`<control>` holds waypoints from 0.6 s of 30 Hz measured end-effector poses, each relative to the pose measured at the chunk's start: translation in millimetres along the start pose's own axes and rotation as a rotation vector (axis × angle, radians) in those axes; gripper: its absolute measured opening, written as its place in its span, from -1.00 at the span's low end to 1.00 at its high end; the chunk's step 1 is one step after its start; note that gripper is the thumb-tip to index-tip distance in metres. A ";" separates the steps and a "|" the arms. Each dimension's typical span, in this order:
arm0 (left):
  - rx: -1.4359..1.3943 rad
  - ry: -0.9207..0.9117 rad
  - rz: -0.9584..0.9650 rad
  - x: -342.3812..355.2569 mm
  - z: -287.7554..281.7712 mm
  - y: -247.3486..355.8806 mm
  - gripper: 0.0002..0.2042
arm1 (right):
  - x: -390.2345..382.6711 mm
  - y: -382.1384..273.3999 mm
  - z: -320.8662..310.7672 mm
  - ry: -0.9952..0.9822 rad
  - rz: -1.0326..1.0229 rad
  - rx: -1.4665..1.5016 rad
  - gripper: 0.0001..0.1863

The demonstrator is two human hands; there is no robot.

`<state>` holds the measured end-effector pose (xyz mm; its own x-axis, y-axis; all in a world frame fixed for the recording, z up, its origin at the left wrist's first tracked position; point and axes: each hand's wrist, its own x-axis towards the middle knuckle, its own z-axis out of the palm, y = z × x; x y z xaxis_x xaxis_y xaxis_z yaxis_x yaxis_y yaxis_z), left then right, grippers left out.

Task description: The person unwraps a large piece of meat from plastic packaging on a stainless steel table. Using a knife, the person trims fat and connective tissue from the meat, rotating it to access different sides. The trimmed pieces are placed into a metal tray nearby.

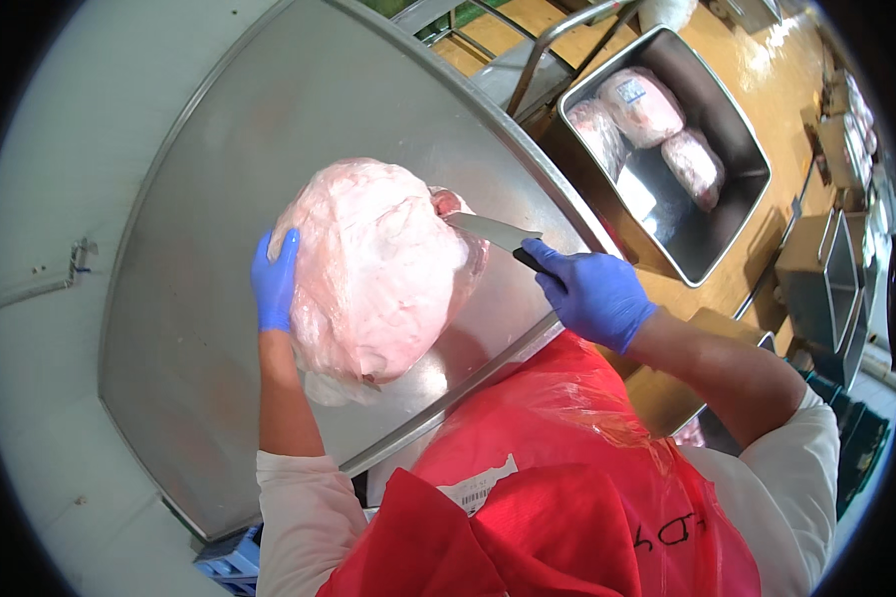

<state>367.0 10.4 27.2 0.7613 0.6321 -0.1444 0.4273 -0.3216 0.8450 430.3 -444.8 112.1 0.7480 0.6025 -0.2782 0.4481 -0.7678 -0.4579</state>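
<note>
A large, pale pink piece of meat with a thick fat layer lies on the steel table, with clear plastic wrap around at least its left and lower sides. My left hand, in a blue glove, grips its left side; the thumb shows, while the other fingers are partly hidden. In my blue-gloved right hand is a knife, its fingers closed around the black handle. The blade points left, and its tip meets the meat beside a dark red patch at the upper right.
The steel table has a raised rim. Beyond its right edge stands a deep steel tub holding several wrapped meat pieces. A bent metal rail rises beside the tub. More steel containers stand farther right.
</note>
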 end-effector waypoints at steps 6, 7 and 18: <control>0.052 -0.057 0.149 7.8 -9.6 -17.0 -0.55 | -24.2 12.8 42.7 0.078 0.036 0.115 -0.49; 0.051 -0.050 0.128 7.0 -8.7 -14.9 -0.55 | -26.6 13.2 47.4 0.090 0.043 0.133 -0.49; 0.077 -0.030 0.003 -2.5 -9.9 1.8 -0.45 | -6.0 -3.2 -38.3 -0.034 -0.113 -0.164 -0.62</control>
<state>361.1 15.3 34.1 0.7763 0.6102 -0.1580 0.4601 -0.3773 0.8037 443.1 -454.3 147.6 0.6731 0.6914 -0.2625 0.6039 -0.7188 -0.3445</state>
